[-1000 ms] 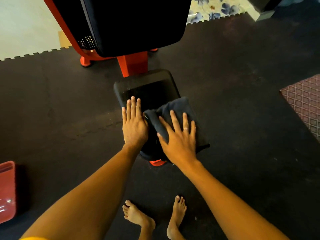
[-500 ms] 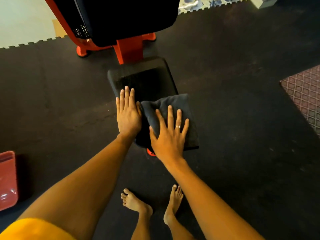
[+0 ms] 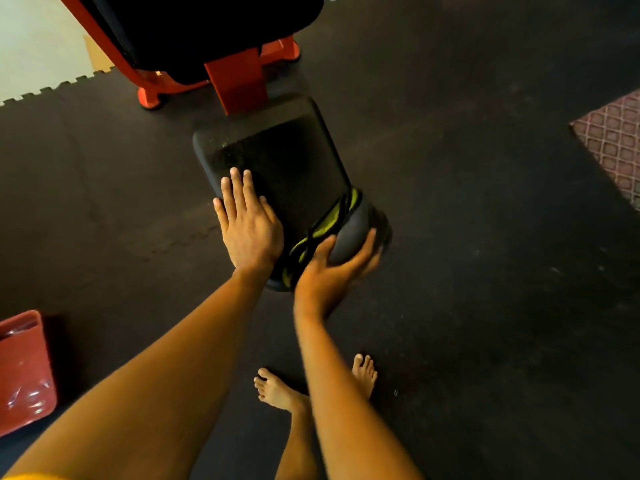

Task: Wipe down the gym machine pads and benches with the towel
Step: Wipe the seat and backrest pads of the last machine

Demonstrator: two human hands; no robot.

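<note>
Towel (image 3: 349, 233), dark grey with a yellow-green and black band showing, sits bunched at the five o'clock corner of the black seat pad (image 3: 277, 157). It is gripped in my right hand (image 3: 332, 268), thumb on the near side of the wad and fingers curled round its far side. The hand is smeared by motion blur, so I cannot tell any finer detail of the grip. My left hand (image 3: 247, 225) lies flat on the pad's seven o'clock edge, fingers straight and close together, pointing toward twelve o'clock, holding nothing, just beside the towel. At the pad's twelve o'clock a red frame post (image 3: 239, 81) rises to the black back pad (image 3: 207, 29), which fills the top of the head view. Dark rubber floor (image 3: 485, 237) lies all round. A pale floor (image 3: 34, 39) shows at ten o'clock past the matting's toothed edge, a patterned mat (image 3: 613, 147) lies at three o'clock, and a red bin (image 3: 24, 368) stands at eight o'clock. My two bare feet (image 3: 277, 389) stand at six o'clock, partly behind the forearms.
</note>
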